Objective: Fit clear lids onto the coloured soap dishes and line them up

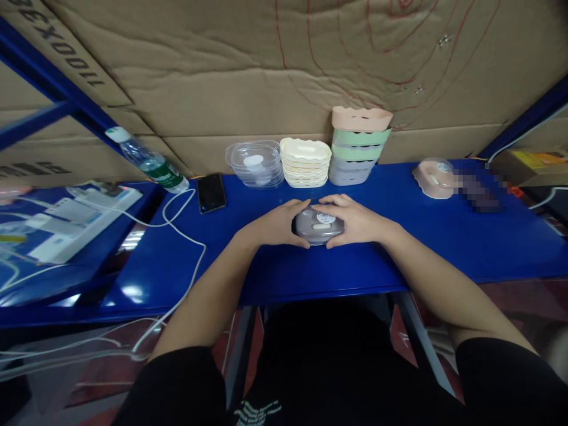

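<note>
Cardboard (199, 77) walls the back of the workspace, creased, with curving red lines drawn across its upper right and dark printed characters at the left. Blue surface (444, 248) below it, shiny, between blue metal frame bars.

At the near middle of the surface: 1 grey box (318, 232), rounded, under a clear cover, with a round white label and a pale oblong piece on top. 2 bare hands on it. Left hand (284, 223) curls round the left end, thumb on the near side, fingers on the far side. Right hand (355, 219) grips the right end likewise, fingertips reaching over the far edge. Cannot tell whether the box rests on the surface or is slightly raised.

Behind the hands, 3 stacks in a row, left to right: clear lids (257, 165); cream trays (305, 163) with wavy rims; taller coloured trays (358, 142) (1 pink on top, 2 green beneath it, grey at the bottom).

Left of the stacks, a dark phone (212, 193) lies flat. Beyond it a green-labelled bottle (151, 160) leans toward the cardboard. White cable (202, 254) loops over the surface at the left.

Well to the right, a pink box (432, 177) of similar shape, clear cover on; a pixelated patch just beside it hides whatever is there.
</note>
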`<action>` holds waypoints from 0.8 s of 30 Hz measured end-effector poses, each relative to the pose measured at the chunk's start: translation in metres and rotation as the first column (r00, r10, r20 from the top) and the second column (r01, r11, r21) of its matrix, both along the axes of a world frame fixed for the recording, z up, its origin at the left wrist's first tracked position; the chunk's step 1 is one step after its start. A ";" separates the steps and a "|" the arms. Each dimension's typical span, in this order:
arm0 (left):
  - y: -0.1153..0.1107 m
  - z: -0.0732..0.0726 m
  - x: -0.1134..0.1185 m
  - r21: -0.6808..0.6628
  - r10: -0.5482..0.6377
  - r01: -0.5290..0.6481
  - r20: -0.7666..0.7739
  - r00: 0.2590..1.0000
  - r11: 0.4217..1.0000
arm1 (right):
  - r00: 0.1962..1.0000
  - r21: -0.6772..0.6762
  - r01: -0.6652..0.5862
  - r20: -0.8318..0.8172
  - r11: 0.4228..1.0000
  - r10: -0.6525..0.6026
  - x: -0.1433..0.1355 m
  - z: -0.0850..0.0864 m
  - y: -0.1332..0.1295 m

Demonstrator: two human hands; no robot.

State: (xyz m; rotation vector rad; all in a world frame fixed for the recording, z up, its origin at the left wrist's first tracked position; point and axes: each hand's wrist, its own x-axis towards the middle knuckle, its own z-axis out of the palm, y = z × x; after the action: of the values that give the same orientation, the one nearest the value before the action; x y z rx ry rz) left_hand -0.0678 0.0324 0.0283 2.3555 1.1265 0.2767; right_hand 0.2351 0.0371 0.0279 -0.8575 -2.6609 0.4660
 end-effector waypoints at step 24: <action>0.005 -0.003 0.003 0.072 0.067 -0.058 -0.137 0.988 0.996 | 0.999 -0.063 -0.020 -0.026 0.998 0.018 0.015 0.022 0.005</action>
State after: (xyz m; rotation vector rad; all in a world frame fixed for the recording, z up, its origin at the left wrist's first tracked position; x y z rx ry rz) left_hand -0.0646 0.0370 0.0249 2.4336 1.2771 0.1768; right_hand 0.2505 0.0421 0.0498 -0.8395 -2.6459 0.5641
